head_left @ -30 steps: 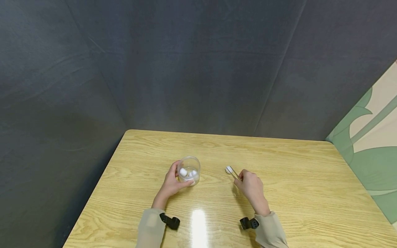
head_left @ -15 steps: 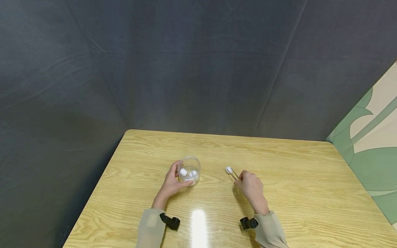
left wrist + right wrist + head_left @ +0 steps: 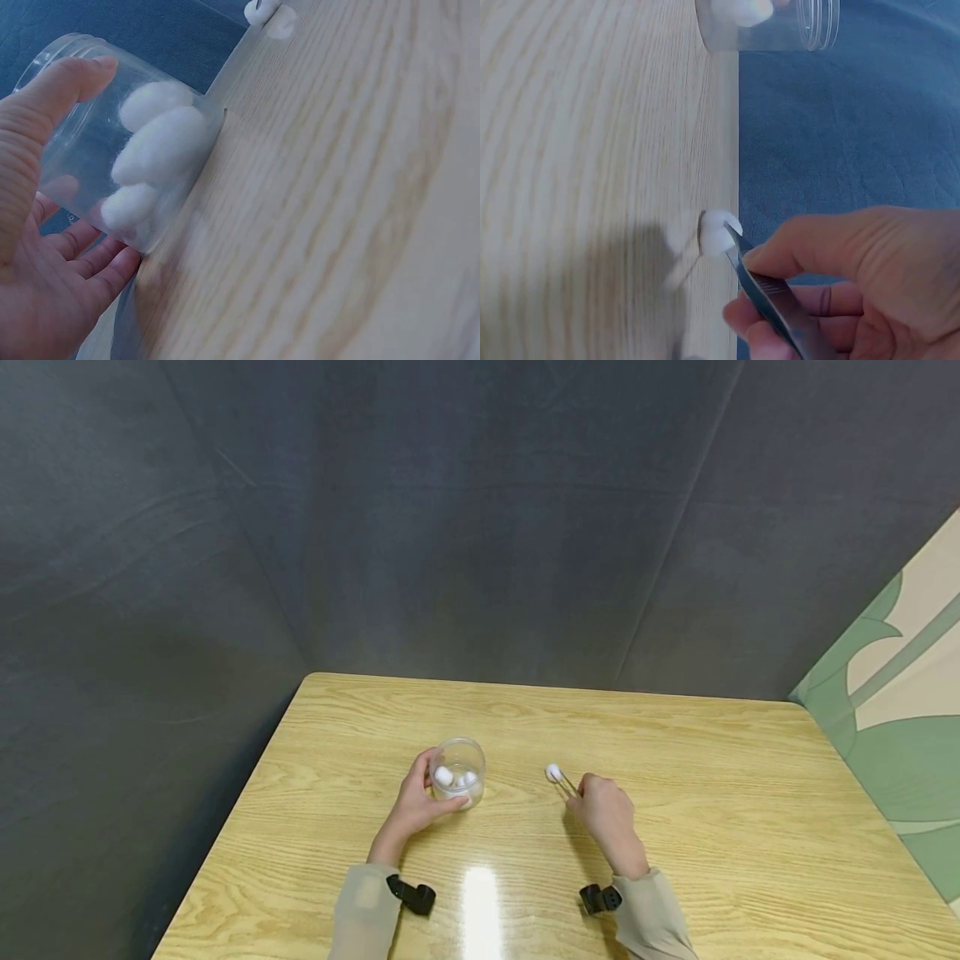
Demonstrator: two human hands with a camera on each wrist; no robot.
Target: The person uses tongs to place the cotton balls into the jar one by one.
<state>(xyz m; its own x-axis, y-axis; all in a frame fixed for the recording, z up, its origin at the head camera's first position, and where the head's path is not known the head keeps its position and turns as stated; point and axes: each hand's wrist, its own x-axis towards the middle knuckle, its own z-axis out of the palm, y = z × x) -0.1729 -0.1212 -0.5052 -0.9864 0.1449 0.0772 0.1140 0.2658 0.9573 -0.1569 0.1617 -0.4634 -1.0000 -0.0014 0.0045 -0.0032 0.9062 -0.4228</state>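
**Head view: one cotton ball at the tweezers, several already in the jar**

Left hand (image 3: pixel 415 807) curling round the clear jar (image 3: pixel 458 771), thumb and fingers wrapping its wall, keeping it upright on the wooden table (image 3: pixel 712 793). Holding at least three cotton balls inside (image 3: pixel 154 161), so judging part of the work done. Right hand (image 3: pixel 606 812) pinching metal tweezers (image 3: pixel 769 292), tips closing on a single cotton ball (image 3: pixel 553 772) to the right of the jar, well apart from it. From the right wrist view, ball sitting at or just off the tabletop; hard telling which. Remaining, by the look of it: carrying this ball left across to the jar mouth. Seeing no other loose balls on the table.
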